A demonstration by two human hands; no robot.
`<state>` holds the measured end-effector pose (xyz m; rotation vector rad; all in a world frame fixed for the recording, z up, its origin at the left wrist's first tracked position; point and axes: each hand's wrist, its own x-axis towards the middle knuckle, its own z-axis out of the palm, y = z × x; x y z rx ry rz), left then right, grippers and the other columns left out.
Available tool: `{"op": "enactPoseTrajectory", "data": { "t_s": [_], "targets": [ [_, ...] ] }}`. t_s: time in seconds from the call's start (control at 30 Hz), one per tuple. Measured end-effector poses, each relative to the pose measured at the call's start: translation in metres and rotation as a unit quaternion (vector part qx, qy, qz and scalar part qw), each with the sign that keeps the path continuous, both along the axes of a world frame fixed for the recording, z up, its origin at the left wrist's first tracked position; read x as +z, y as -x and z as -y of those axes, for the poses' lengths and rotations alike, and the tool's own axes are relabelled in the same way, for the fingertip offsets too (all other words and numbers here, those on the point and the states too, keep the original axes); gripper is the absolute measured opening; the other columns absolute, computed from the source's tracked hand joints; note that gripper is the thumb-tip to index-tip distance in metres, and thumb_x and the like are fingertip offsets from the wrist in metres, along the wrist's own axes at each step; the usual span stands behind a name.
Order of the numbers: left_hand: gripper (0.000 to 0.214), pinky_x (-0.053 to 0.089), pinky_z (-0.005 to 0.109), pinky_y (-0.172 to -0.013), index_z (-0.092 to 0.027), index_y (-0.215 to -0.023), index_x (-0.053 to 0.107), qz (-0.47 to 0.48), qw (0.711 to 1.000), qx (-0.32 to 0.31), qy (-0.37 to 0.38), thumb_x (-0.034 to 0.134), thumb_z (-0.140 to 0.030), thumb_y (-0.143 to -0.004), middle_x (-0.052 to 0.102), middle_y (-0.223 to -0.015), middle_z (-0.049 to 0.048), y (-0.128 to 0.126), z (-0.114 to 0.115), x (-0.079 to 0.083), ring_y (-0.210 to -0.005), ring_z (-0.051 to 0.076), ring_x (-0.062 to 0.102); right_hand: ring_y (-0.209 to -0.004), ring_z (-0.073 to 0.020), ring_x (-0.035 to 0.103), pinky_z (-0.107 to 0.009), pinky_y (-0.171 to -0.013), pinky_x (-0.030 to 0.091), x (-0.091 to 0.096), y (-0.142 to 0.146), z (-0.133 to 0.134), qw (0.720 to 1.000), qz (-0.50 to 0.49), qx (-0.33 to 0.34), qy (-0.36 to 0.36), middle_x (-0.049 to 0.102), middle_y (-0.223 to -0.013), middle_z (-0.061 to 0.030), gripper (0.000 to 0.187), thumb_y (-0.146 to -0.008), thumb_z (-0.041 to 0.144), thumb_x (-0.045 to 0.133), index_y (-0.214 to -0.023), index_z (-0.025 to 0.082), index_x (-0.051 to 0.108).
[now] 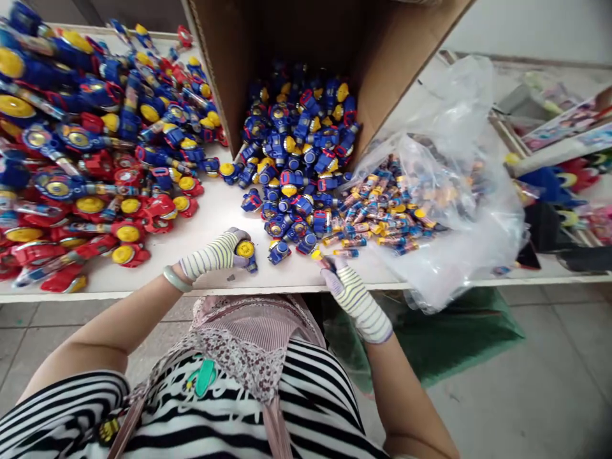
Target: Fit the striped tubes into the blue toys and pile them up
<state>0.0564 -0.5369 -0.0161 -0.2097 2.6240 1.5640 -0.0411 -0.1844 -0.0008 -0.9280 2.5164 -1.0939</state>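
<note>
My left hand (215,253), in a striped glove, is closed around a blue plastic toy piece with a round yellow disc (245,249), close to the table's front edge. In my right hand (351,290), gloved alike, is a small clear tube with a yellow cap (319,256), pinched between thumb and fingers. Between the hands lies a loose blue toy piece (278,251). Beyond it a heap of blue and yellow toy pieces (301,146) spills out of a cardboard box. Just past my right hand, yellow-capped tubes (377,217) lie in a pile.
The cardboard box (401,57) lies with its opening toward me. At left, blue and red toys with tubes attached (95,159) are piled high. A clear plastic bag (459,236) partly covers the tubes and hangs over the table edge (287,288). Boxes of other goods (568,134) stand at right.
</note>
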Motion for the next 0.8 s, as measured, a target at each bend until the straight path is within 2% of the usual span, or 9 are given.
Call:
{"op": "enactPoseTrajectory", "data": {
  "t_s": [0.07, 0.17, 0.23, 0.3, 0.47, 0.57, 0.67, 0.73, 0.8],
  "targets": [
    [0.051, 0.057, 0.04, -0.08, -0.016, -0.108, 0.063, 0.007, 0.996, 0.051, -0.073, 0.085, -0.036, -0.066, 0.065, -0.098, 0.0069, -0.01, -0.002, 0.006, -0.085, 0.023, 0.063, -0.11, -0.0273, 0.069, -0.046, -0.095, 0.056, 0.001, -0.018, 0.028, 0.998, 0.033, 0.052, 0.03, 0.071, -0.123, -0.0159, 0.037, -0.099, 0.039, 0.046, -0.127, 0.019, 0.058],
    [0.064, 0.058, 0.034, -0.07, -0.016, -0.124, 0.051, -0.009, 0.965, 0.132, -0.227, 0.08, -0.035, -0.071, 0.063, -0.098, 0.0049, -0.019, -0.009, 0.015, -0.077, 0.018, 0.065, -0.111, -0.0284, 0.07, -0.045, -0.096, 0.055, 0.002, -0.036, 0.064, 0.996, 0.025, 0.083, 0.005, 0.071, -0.123, -0.0164, 0.037, -0.099, 0.039, 0.048, -0.127, 0.018, 0.059],
    [0.079, 0.058, 0.03, -0.063, -0.018, -0.137, 0.042, -0.033, 0.946, 0.152, -0.285, 0.08, -0.033, -0.07, 0.06, -0.098, 0.0032, -0.021, -0.017, 0.02, -0.073, 0.016, 0.064, -0.109, -0.03, 0.07, -0.046, -0.096, 0.055, 0.005, -0.041, 0.083, 0.996, 0.002, 0.089, -0.024, 0.071, -0.123, -0.0174, 0.039, -0.1, 0.041, 0.048, -0.128, 0.016, 0.06],
    [0.081, 0.058, 0.028, -0.062, -0.02, -0.141, 0.041, -0.058, 0.939, 0.148, -0.306, 0.079, -0.033, -0.071, 0.059, -0.1, 0.0032, -0.02, -0.026, 0.025, -0.075, 0.015, 0.063, -0.104, -0.031, 0.071, -0.046, -0.093, 0.056, 0.011, -0.042, 0.096, 0.994, -0.016, 0.095, -0.054, 0.072, -0.121, -0.0181, 0.041, -0.1, 0.041, 0.046, -0.128, 0.015, 0.061],
    [0.062, 0.054, 0.024, -0.063, -0.018, -0.131, 0.05, -0.095, 0.956, 0.125, -0.249, 0.077, -0.033, -0.077, 0.059, -0.097, 0.0024, -0.015, -0.037, 0.038, -0.073, 0.012, 0.06, -0.098, -0.0329, 0.07, -0.045, -0.087, 0.055, 0.028, -0.037, 0.109, 0.985, -0.065, 0.104, -0.123, 0.072, -0.116, -0.0199, 0.041, -0.1, 0.041, 0.044, -0.124, 0.014, 0.065],
    [0.058, 0.055, 0.027, -0.075, -0.019, -0.131, 0.052, -0.125, 0.97, 0.089, -0.187, 0.076, -0.031, -0.08, 0.061, -0.103, 0.0047, -0.013, -0.037, 0.047, -0.081, 0.014, 0.062, -0.091, -0.0332, 0.068, -0.045, -0.082, 0.054, 0.031, -0.037, 0.108, 0.989, -0.045, 0.093, -0.11, 0.073, -0.108, -0.0202, 0.041, -0.098, 0.044, 0.046, -0.117, 0.015, 0.067],
    [0.053, 0.053, 0.033, -0.09, -0.02, -0.129, 0.058, -0.164, 0.976, 0.031, -0.142, 0.077, -0.034, -0.081, 0.062, -0.119, 0.0089, -0.011, -0.037, 0.056, -0.101, 0.02, 0.062, -0.069, -0.0244, 0.062, -0.037, -0.066, 0.051, 0.029, -0.046, 0.106, 0.99, 0.118, 0.075, -0.018, 0.069, -0.082, -0.0118, 0.048, -0.096, 0.059, 0.044, -0.106, 0.019, 0.068],
    [0.052, 0.052, 0.036, -0.097, -0.021, -0.129, 0.058, -0.184, 0.973, 0.009, -0.138, 0.076, -0.036, -0.082, 0.061, -0.126, 0.0102, -0.01, -0.038, 0.059, -0.11, 0.024, 0.06, -0.051, -0.0169, 0.048, -0.03, -0.05, 0.042, 0.027, -0.053, 0.105, 0.952, 0.294, 0.067, 0.048, 0.056, -0.062, -0.0033, 0.061, -0.095, 0.07, 0.033, -0.098, 0.02, 0.066],
    [0.051, 0.05, 0.038, -0.1, -0.021, -0.13, 0.057, -0.195, 0.972, -0.001, -0.129, 0.075, -0.037, -0.084, 0.06, -0.128, 0.0108, -0.009, -0.039, 0.06, -0.113, 0.025, 0.059, -0.044, -0.0136, 0.039, -0.027, -0.044, 0.035, 0.025, -0.055, 0.104, 0.917, 0.388, 0.061, 0.075, 0.047, -0.055, 0.0008, 0.068, -0.095, 0.074, 0.025, -0.096, 0.019, 0.066]
  ]
}}
